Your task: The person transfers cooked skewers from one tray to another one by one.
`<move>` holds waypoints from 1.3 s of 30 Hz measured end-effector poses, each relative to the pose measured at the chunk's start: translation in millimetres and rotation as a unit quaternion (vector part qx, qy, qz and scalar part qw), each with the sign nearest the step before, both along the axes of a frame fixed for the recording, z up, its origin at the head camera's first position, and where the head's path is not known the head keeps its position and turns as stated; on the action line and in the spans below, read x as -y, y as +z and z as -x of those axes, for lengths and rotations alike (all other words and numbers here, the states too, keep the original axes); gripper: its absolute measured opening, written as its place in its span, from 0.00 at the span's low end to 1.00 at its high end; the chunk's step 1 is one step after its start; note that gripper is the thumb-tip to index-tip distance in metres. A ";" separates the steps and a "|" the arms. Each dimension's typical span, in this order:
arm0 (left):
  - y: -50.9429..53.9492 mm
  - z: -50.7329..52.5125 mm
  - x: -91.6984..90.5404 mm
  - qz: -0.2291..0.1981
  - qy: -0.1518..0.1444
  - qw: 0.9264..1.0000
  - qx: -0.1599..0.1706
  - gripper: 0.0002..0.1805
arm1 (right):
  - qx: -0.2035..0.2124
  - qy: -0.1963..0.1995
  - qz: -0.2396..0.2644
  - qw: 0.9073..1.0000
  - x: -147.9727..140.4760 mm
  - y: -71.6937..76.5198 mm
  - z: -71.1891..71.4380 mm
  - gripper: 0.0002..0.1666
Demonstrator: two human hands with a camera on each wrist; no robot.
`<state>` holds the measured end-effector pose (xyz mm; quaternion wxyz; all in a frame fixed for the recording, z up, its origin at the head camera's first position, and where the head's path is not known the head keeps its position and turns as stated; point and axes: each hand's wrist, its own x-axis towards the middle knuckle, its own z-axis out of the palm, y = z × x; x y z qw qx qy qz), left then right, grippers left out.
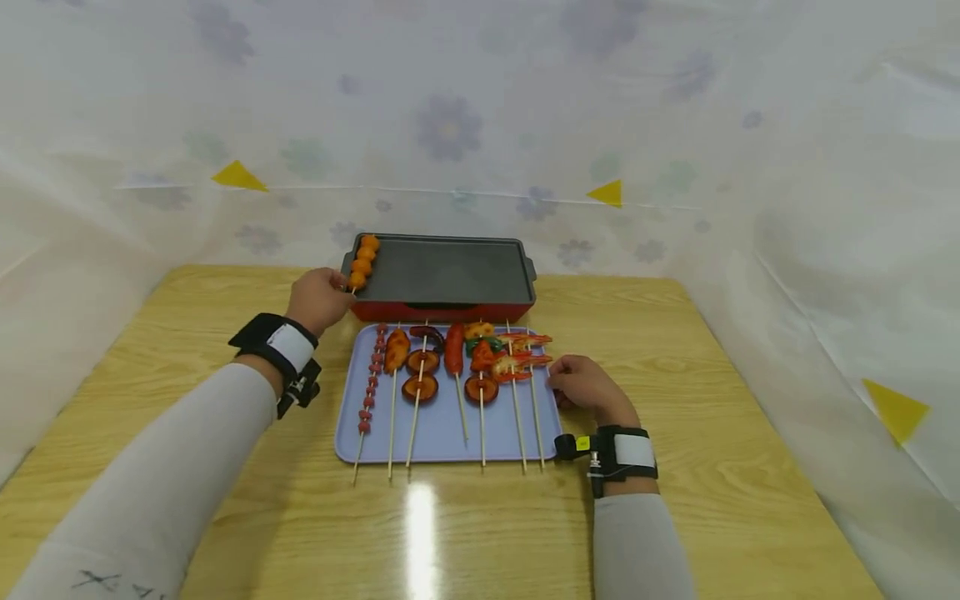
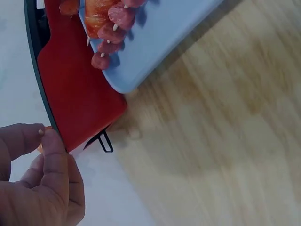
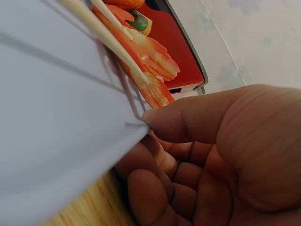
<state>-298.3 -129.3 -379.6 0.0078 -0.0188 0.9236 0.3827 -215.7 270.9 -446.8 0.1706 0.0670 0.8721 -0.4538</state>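
My left hand (image 1: 321, 300) pinches the stick end of a skewer of orange balls (image 1: 362, 262) between thumb and forefinger. The balls lie along the left side of the black-topped grill pan (image 1: 450, 271). In the left wrist view, the fingertips (image 2: 52, 141) meet at the pan's rim. My right hand (image 1: 588, 385) grips the right edge of the lavender tray (image 1: 442, 433), with its thumb on top and fingers beneath, as the right wrist view shows. Near that thumb lie the shrimp skewers (image 1: 517, 358).
More skewers lie on the tray: small red meat pieces (image 1: 371, 379), a sausage (image 1: 454, 350), mushroom slices (image 1: 420, 387) and others. Several stick ends overhang the tray's front edge. The tray sits against the pan's red front. A patterned sheet (image 1: 450, 125) hangs behind the wooden table (image 1: 675, 500).
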 end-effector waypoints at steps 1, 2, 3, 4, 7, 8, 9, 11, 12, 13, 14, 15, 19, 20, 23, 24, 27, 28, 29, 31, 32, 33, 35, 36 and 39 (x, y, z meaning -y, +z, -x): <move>1.8 0.1 0.6 0.002 -0.001 1.000 0.010 0.19 | 0.001 0.001 -0.001 1.000 0.8 -0.5 -0.1 0.07; 3.7 0.3 1.1 0.004 -0.002 1.000 0.018 0.18 | 0.001 0.002 -0.003 1.000 1.4 -1.1 -0.1 0.07; 5.7 0.6 1.5 0.004 -0.003 1.000 0.026 0.16 | 0.001 0.002 -0.006 1.000 1.7 -1.4 0.0 0.07; 7.9 1.0 1.7 0.010 -0.006 0.999 0.033 0.12 | 0.000 0.000 -0.008 1.000 1.9 -1.5 0.1 0.07; 14.5 3.1 2.7 0.022 -0.013 0.998 0.064 0.08 | 0.000 -0.001 -0.013 1.000 2.0 -1.5 0.3 0.07; 16.6 3.9 3.2 0.030 -0.016 0.997 0.076 0.11 | -0.001 0.000 -0.014 1.000 2.0 -1.5 0.5 0.07; 18.6 4.6 3.5 0.038 -0.018 0.995 0.090 0.15 | -0.001 0.001 -0.014 1.000 2.0 -1.3 0.4 0.07; 22.2 5.8 3.7 0.052 -0.024 0.992 0.111 0.20 | -0.001 0.003 -0.015 1.000 1.9 -0.9 0.4 0.07; 23.8 6.3 3.7 0.056 -0.026 0.991 0.119 0.21 | -0.001 0.003 -0.016 1.000 2.0 -0.6 0.5 0.07; 25.1 7.0 3.8 0.059 -0.027 0.990 0.127 0.22 | -0.001 0.002 -0.016 1.000 2.1 -0.5 0.6 0.07; 26.4 7.4 3.9 0.058 -0.028 0.989 0.133 0.22 | 0.000 0.001 -0.017 1.000 2.1 -0.3 0.8 0.07; 27.5 7.7 3.7 0.054 -0.027 0.989 0.138 0.22 | 0.000 0.000 -0.017 1.000 2.2 -0.3 0.7 0.07; 30.2 9.1 2.9 0.047 -0.026 0.986 0.160 0.22 | 0.002 -0.006 -0.015 1.000 1.5 -0.8 0.4 0.07; 30.4 9.4 2.5 0.045 -0.023 0.985 0.165 0.22 | 0.003 -0.007 -0.014 1.000 1.4 -0.9 0.2 0.07; 30.1 9.8 2.3 0.053 -0.019 0.983 0.175 0.22 | 0.002 -0.005 -0.015 1.000 1.6 -1.4 0.3 0.07; 29.8 9.6 2.4 0.055 -0.018 0.983 0.177 0.22 | 0.002 -0.005 -0.016 1.000 1.8 -1.6 0.5 0.07; 28.4 8.7 4.0 0.033 -0.017 0.983 0.180 0.21 | 0.000 -0.002 -0.018 1.000 2.1 -1.9 1.4 0.07; 27.9 7.8 5.0 0.026 -0.018 0.983 0.179 0.21 | 0.000 -0.002 -0.019 1.000 2.3 -1.9 1.6 0.07; 27.5 6.6 6.2 0.021 -0.023 0.983 0.179 0.20 | -0.001 -0.001 -0.019 1.000 2.7 -1.9 1.8 0.07; 25.2 4.2 9.6 -0.007 -0.027 0.984 0.177 0.20 | 0.000 0.000 -0.018 1.000 3.6 -1.5 2.1 0.07; 24.1 2.2 10.9 -0.019 -0.029 0.984 0.174 0.19 | 0.000 0.001 -0.017 1.000 4.2 -1.3 2.1 0.07; 22.5 -0.1 12.4 -0.032 -0.033 0.984 0.170 0.17 | 0.000 0.001 -0.016 1.000 4.8 -1.2 2.1 0.07; 18.4 -5.1 14.8 -0.059 -0.038 0.985 0.155 0.11 | 0.000 0.003 -0.015 1.000 5.6 -0.7 1.9 0.07; 15.6 -7.7 15.6 -0.081 -0.038 0.985 0.147 0.08 | 0.001 0.003 -0.015 1.000 5.8 -0.4 1.8 0.07; 6.3 -15.1 16.8 -0.119 -0.043 0.985 0.114 0.10 | 0.001 0.002 -0.016 1.000 6.2 0.3 1.4 0.07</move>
